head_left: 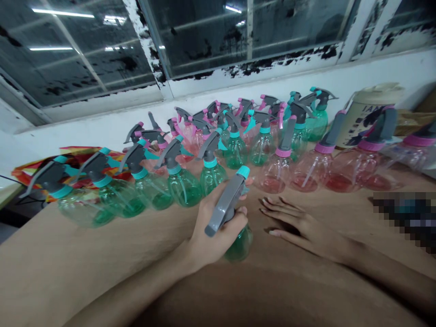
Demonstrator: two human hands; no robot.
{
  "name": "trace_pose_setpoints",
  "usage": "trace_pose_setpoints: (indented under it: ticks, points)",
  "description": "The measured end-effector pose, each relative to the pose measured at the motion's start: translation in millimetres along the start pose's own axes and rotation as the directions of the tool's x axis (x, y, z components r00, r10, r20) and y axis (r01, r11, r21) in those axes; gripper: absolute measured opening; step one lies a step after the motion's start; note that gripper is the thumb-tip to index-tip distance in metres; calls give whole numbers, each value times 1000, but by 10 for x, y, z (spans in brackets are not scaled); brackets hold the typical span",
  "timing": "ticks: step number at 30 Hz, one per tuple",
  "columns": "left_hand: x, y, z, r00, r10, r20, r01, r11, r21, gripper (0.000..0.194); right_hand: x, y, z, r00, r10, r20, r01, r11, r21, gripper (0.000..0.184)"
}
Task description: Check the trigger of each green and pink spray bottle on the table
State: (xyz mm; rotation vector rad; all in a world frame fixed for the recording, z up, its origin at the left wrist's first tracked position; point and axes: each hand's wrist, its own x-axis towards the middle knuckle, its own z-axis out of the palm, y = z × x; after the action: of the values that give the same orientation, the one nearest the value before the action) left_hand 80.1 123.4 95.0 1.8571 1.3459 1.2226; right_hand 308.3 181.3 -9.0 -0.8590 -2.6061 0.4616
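My left hand (213,227) is wrapped round the neck of a green spray bottle (240,245) with a grey trigger head and a turquoise nozzle. Flat on the wooden table (143,263), my right hand (299,222) rests with its fingers stretched out and holds nothing. Beyond my left hand stands a row of green spray bottles (184,186) with turquoise collars. Past my right fingertips are pink spray bottles (274,175) with pink collars.
More green and pink spray bottles (235,150) crowd the back near the wall. A beige printed bag (369,109) stands at the back right. A red and yellow wrapper (37,170) lies behind the left bottles. A pixelated dark item (408,215) is at the right.
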Motion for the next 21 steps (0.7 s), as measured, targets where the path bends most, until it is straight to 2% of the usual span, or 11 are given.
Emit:
trace_pose_setpoints:
  ticks: [7,10,14,21]
  points:
    - [8,32,-20,999,6,42,-4,998,-55,38,-2,4,4,1000,-6,-25,7,1000,28,54]
    - [13,44,-46,998,11,61,-8,998,-60,31,-1,-10,-2,1000,-5,-25,5,1000,22,54]
    - [16,57,-69,998,-23,64,22,1000,15,17,0,-20,-7,999,-5,-41,7,999,41,53]
    - [11,32,-69,998,15,59,-14,1000,-19,4,-1,-3,1,999,-10,-31,11,1000,16,55]
